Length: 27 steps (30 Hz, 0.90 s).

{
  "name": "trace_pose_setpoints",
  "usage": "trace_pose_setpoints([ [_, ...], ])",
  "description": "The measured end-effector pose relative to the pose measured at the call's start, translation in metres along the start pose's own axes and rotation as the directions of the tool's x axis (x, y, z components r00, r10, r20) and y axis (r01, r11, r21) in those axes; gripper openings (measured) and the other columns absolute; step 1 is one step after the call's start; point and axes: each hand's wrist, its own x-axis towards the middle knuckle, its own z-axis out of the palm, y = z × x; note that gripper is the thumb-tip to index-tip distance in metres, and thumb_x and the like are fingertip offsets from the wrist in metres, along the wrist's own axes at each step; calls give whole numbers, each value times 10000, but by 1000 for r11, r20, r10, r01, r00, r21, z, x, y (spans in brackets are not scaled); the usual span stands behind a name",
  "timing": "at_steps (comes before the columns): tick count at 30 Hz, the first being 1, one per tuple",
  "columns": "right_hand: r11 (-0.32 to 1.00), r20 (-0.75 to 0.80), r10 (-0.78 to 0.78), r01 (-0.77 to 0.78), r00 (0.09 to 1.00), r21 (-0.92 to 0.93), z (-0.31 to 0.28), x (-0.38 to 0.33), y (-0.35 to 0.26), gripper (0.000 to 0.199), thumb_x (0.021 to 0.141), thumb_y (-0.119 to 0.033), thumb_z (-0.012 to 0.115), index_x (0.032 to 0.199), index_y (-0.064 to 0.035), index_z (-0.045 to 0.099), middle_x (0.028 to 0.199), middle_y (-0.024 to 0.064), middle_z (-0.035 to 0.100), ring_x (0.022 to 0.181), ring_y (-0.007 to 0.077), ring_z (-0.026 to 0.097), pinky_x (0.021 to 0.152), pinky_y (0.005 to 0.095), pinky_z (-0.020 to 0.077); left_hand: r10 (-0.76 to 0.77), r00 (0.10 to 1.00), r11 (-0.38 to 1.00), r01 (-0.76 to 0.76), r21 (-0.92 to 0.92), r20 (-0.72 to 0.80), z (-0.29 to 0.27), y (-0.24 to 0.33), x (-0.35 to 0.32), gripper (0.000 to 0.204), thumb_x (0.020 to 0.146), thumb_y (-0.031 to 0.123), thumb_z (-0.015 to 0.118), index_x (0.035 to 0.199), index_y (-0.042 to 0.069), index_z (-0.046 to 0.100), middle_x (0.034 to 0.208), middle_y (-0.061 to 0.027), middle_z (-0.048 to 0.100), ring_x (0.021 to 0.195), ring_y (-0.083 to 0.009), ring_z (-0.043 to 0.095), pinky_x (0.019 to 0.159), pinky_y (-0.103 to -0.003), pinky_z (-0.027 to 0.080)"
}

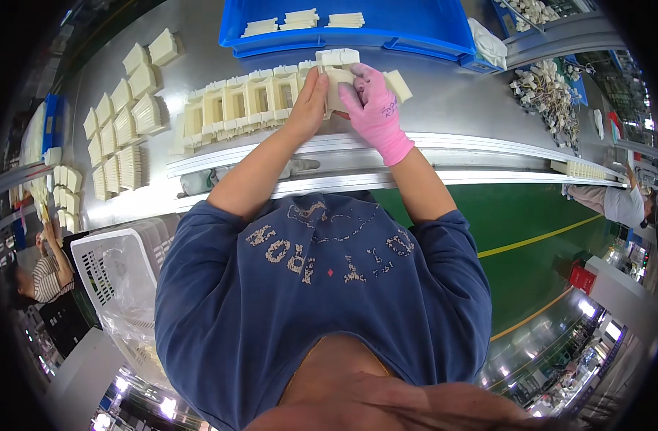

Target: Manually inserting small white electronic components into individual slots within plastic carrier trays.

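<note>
- Left hand (309,100), bare, fingers pressed flat against the near side of a cream plastic housing (337,77) at the right end of the row (250,100); closed against the piece rather than wrapped round it.
- Right hand (375,108), in a pink glove, clamped on the same housing from the other side, thumb and fingers curled over its face; both hands together on the one piece, likely so that it stays square while being pushed up against its neighbour.
- Housing held just above the steel bench (451,100), touching the last piece of the row, directly ahead of the body.
- Row laid end to end, open faces up, parallel to the bench edge — seemingly for an easy slide from one piece to the next.
- One more cream piece (399,85) lying just beside the gloved knuckles, partly hidden by them.
- Blue bin (357,32) behind the row, holding flat cream parts; close enough to hem in the far side.
- Loose cream blocks (124,118) fanned out well to the left, clear of the hands.
- Heap of small wired parts (548,90) well off to the right.
- White basket (117,276) with clear bag low on the left, below bench level.
- Other people at both outer edges, well apart from this work.
- Raised rail (487,147) along the near bench edge, under both forearms.
</note>
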Motion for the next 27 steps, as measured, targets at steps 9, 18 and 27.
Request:
trace_pose_setpoints([
  [9, 998, 118, -7, 13, 993, -54, -3, 4, -2, 285, 766, -93, 604, 1028, -44, 502, 634, 42, 494, 504, 121, 460, 493, 236, 399, -115, 993, 993, 114, -9, -10, 2, 13, -5, 558, 922, 383, 327, 1327, 20, 199, 1299, -99, 332, 1184, -158, 323, 992, -265, 244],
  [18, 952, 381, 176, -255, 908, 168, -31, 16, -15, 381, 774, -57, 530, 1151, -57, 482, 915, 59, 549, 707, 102, 518, 616, 225, 434, -182, 980, 969, 193, -152, 82, -3, 14, -1, 397, 864, 259, 499, 1169, 36, 378, 1006, -97, 537, 898, -165, 560, 685, -261, 486],
  [27, 933, 570, 179, -323, 802, 161, -82, 2, -35, 507, 692, -247, 574, 1162, -73, 496, 924, 90, 586, 863, 220, 533, 804, 298, 393, -487, 562, 873, 292, 390, 669, -8, 49, 10, 368, 829, 303, 541, 1055, 15, 501, 854, -88, 591, 797, -173, 581, 696, -285, 465],
])
